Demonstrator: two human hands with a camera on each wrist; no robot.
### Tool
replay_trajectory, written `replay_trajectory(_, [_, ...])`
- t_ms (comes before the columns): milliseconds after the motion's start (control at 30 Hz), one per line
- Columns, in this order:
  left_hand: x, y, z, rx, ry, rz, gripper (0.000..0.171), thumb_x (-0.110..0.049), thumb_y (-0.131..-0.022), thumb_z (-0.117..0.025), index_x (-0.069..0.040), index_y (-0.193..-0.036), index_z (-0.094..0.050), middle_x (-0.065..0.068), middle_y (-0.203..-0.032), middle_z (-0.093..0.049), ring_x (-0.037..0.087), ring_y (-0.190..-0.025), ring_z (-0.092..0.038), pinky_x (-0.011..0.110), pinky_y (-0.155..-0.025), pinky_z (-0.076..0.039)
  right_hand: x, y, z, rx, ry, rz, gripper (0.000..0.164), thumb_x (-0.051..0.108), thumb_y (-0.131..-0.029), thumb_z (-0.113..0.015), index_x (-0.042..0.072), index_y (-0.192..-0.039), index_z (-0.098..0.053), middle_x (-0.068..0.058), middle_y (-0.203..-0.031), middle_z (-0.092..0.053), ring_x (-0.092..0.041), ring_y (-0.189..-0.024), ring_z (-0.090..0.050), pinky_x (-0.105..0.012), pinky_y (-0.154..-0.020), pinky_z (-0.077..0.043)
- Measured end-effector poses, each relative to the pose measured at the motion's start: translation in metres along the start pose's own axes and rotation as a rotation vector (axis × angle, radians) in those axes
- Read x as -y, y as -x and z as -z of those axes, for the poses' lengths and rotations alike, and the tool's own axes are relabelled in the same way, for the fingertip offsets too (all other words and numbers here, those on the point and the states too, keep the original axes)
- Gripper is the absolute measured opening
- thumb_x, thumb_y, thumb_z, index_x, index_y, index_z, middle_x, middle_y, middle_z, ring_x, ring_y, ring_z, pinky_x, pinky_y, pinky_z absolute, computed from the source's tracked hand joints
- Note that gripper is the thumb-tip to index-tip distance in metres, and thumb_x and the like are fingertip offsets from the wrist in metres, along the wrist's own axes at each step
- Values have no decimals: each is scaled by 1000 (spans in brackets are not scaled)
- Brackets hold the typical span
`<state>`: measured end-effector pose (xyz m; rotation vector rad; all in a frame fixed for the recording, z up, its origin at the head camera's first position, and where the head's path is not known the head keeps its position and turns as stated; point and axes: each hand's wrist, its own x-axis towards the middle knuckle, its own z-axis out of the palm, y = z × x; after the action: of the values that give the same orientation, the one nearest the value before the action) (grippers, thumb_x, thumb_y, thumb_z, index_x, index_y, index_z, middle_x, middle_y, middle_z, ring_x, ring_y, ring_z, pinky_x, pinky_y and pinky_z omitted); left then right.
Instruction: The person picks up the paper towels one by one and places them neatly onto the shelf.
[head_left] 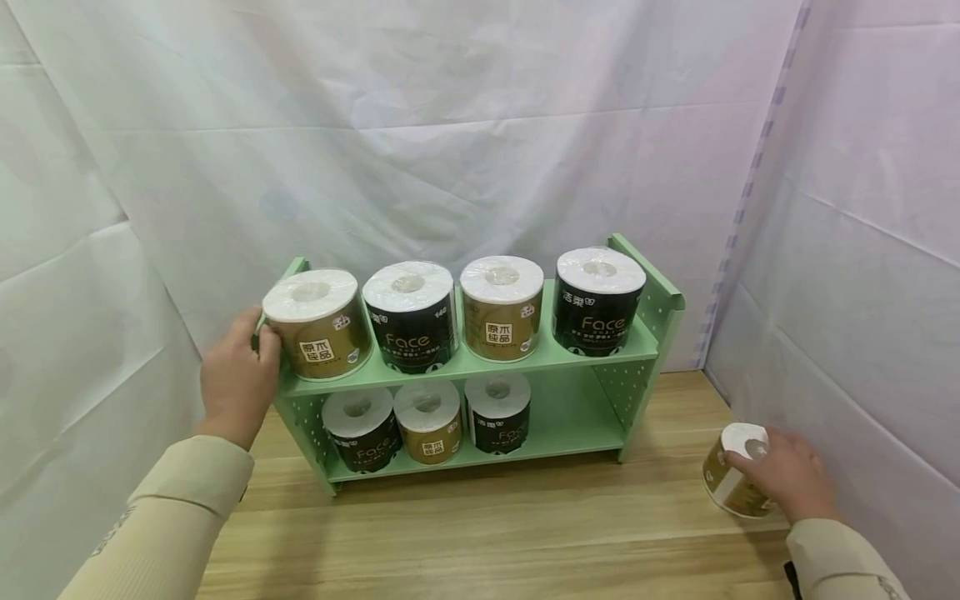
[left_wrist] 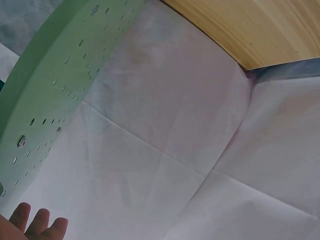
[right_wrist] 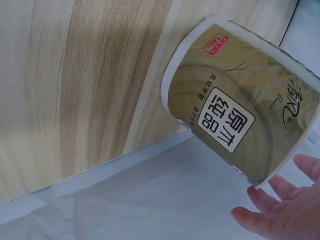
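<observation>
At the left end of a green two-tier shelf (head_left: 558,367), my left hand (head_left: 238,371) touches the side panel (left_wrist: 55,85) beside a gold-wrapped toilet roll (head_left: 322,343). Its thumb overlaps that roll's lower left edge. In the left wrist view, loosely extended fingertips (left_wrist: 42,220) show outside the perforated panel. On the table at right, my right hand (head_left: 797,477) is over another gold-wrapped toilet roll (right_wrist: 230,100), thumb across its top. Its spread fingers (right_wrist: 262,200) lie right at the roll's end in the right wrist view, not curled around it.
The top tier also holds black-wrapped rolls (head_left: 411,333) (head_left: 597,317) and a gold one (head_left: 501,321). Below stand two black rolls (head_left: 362,442) (head_left: 498,421) and a gold one (head_left: 429,433). White cloth (head_left: 465,167) hangs around the wooden table (head_left: 495,533).
</observation>
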<state>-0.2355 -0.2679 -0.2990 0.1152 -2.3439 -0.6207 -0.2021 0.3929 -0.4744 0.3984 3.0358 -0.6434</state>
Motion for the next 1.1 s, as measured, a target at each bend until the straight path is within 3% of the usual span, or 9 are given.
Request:
replay_trajectory(233, [1,0,0,8,3,2,43,-20,-99,-38,1,-133,-52,31,-124,-57,54,-97,-56,63,-81,-43,-4,-6,1,19,8,50,96,63,-85,-57,-14,-137,-32,-45,-126,-33,-63,-109,-34,-71,-85,-35])
replay_trajectory(467, [1,0,0,12,-1,12,43,-21,-99,-38,0,-134,-52,31,-124,-57,55,-99,-56,63,-82,-43,-11,-14,-1,114,1,32,110,69,-85,-51,-17,-143,-17,-49,-132,-19,-68,-115,-22,-75,-90,-28])
replay_trajectory(1100, [-1,1,0,4,6,11,44,-21,-99,-38,1,-134,-52,30,-125,-57,53,-104,-56,63,-87,-43,-10,-18,-1,150,27,56,111,69,-85,-50,-22,-140,-16,-50,-130,-20,-68,-115,-24,-75,-94,-27])
